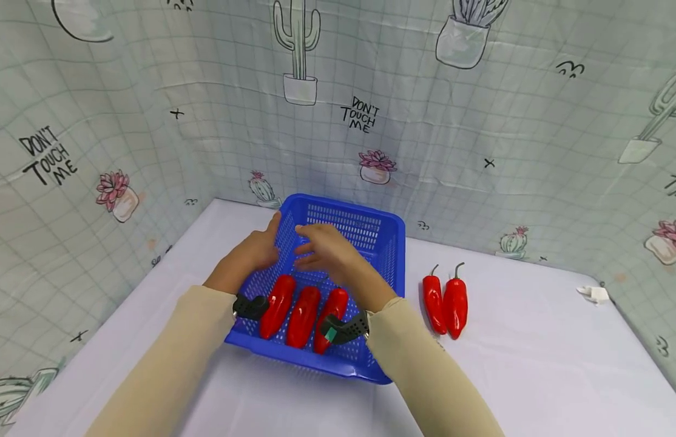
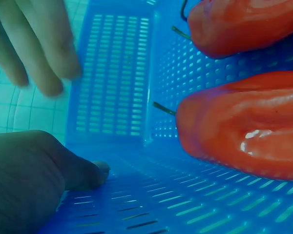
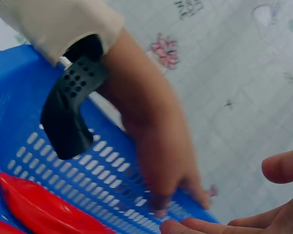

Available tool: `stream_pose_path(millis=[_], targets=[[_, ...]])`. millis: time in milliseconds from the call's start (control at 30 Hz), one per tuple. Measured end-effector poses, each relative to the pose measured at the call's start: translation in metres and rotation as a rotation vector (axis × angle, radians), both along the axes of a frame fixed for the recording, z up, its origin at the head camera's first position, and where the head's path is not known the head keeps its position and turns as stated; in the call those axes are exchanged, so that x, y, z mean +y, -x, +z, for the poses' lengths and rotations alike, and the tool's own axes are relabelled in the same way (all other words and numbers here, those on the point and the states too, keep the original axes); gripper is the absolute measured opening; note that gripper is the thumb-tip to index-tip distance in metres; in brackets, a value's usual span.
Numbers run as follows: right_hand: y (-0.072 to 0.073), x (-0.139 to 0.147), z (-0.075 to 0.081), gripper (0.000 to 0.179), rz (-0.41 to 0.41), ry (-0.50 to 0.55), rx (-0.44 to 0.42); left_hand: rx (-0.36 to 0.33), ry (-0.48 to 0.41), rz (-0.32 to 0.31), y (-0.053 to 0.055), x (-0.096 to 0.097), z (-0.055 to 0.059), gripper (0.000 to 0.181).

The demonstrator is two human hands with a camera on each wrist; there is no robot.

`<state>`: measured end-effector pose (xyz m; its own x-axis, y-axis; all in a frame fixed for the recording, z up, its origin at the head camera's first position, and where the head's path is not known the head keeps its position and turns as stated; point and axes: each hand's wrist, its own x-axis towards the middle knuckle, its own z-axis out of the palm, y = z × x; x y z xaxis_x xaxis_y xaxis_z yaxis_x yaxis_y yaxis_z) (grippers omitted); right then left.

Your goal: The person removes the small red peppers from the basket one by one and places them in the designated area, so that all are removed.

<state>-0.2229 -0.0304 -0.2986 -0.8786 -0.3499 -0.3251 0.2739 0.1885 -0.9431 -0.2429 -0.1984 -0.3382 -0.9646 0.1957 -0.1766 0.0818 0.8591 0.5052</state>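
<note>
Peppers [image 1: 303, 317] lie in the basket [image 1: 316, 362], this side of the right hand [image 1: 329, 250].

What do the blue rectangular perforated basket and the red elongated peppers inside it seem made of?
Blue rectangular basket: likely moulded plastic, smooth and slightly glossy, with regular slots. Red elongated peppers: glossy, showing bright highlights; real or imitation, I can't tell.
</note>
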Motion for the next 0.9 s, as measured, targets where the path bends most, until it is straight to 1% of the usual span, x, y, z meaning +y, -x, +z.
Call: stream_pose_path(millis=[67,200,300,433,500,633,700,767,900], targets=[[0.000,-0.009,-0.010,0.055,0.001,-0.004,-0.009,0.001,0.014,-0.003,0.001,0.000,-0.001,0.081],[-0.001,-0.021,-0.028,0.052,0.017,-0.078,-0.001,0.000,0.016,-0.001,0.003,0.003,-0.002,0.080],[-0.003,-0.025,-0.036,0.050,0.019,-0.167,0.053,-0.001,0.010,0.009,0.002,0.003,-0.002,0.078],[-0.005,-0.027,-0.041,0.046,0.015,-0.291,0.153,-0.009,-0.006,0.031,0.000,0.000,-0.003,0.078],[-0.006,-0.025,-0.041,0.044,0.017,-0.349,0.185,-0.017,-0.020,0.035,-0.001,0.000,-0.003,0.077],[-0.008,-0.022,-0.042,0.040,0.041,-0.413,0.211,-0.017,-0.019,0.024,-0.001,0.000,-0.003,0.078],[-0.008,-0.022,-0.043,0.038,0.065,-0.416,0.204,-0.011,-0.013,0.016,0.000,0.000,-0.003,0.079],[-0.008,-0.022,-0.045,0.036,0.093,-0.391,0.177,-0.008,-0.012,0.012,0.001,-0.001,-0.003,0.079],[-0.005,-0.026,-0.052,0.035,0.160,-0.283,0.059,-0.020,-0.022,0.014,0.001,-0.003,-0.002,0.079]])
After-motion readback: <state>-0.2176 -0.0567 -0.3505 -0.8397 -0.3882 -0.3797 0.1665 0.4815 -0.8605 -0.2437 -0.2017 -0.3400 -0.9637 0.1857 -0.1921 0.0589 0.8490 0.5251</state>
